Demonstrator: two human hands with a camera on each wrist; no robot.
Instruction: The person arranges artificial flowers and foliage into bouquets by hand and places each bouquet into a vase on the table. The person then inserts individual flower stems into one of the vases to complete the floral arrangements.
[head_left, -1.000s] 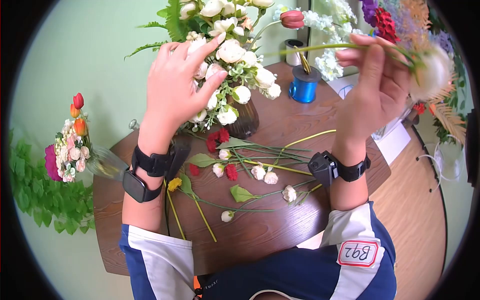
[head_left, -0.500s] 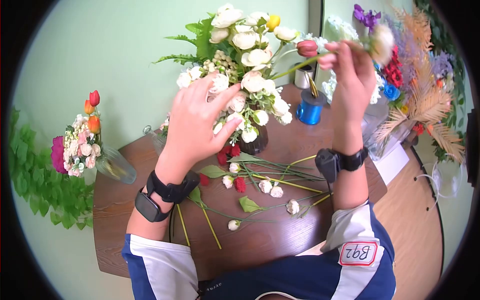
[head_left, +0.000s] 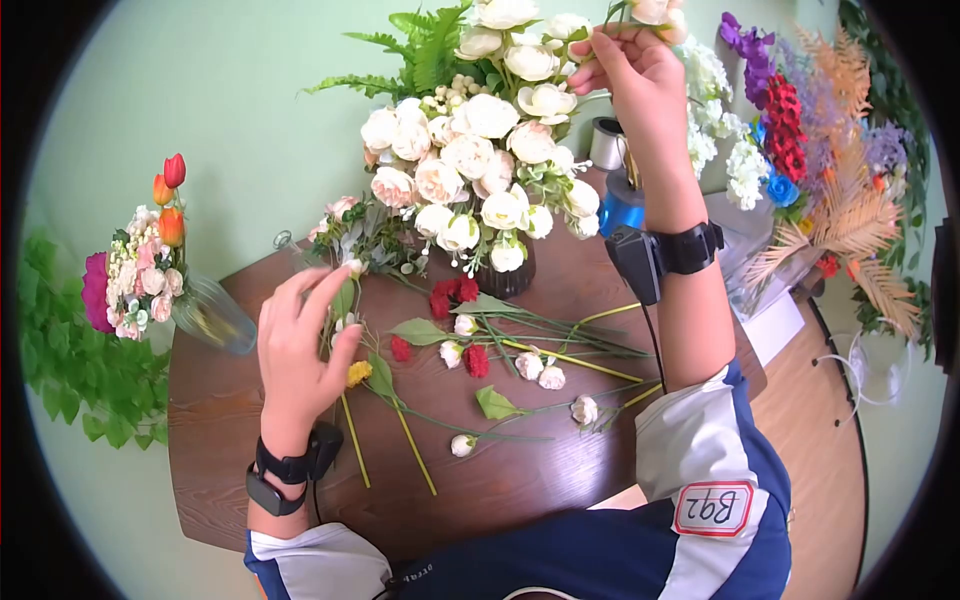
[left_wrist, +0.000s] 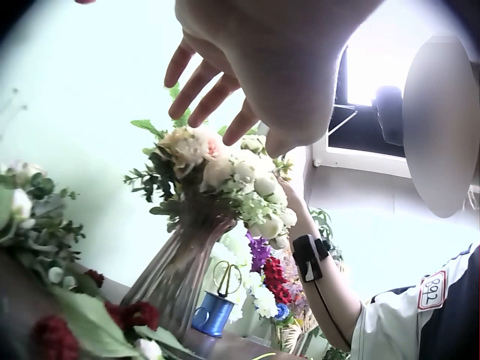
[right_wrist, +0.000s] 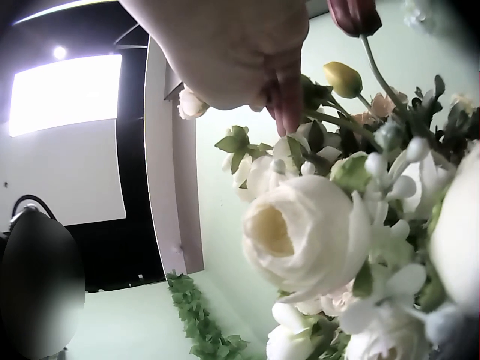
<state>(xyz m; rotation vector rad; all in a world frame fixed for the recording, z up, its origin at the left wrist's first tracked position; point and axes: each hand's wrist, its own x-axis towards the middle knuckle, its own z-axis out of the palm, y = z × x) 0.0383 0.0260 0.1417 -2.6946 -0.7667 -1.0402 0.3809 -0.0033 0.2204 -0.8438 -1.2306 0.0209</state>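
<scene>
My right hand is raised at the back right edge of the bouquet, thumb and fingers pinching the stem of a white flower. In the right wrist view a pale bloom shows beyond the palm, and the fingertips reach down among the bouquet's stems. The bouquet of white blooms and fern stands in a ribbed brown glass vase. My left hand, with fingers extended and nothing in them, hovers over the left side of the table, overlapping a flower stem in the head view.
Loose stems with red and white flower heads lie across the brown table. A blue spool with scissors stands behind the vase. At the left is a clear vase of tulips; colourful flowers fill the right side.
My right hand has carried the white flower left and farther back, to the bouquet's rear edge. My left hand has left the bouquet's front, moving down and left over the table.
</scene>
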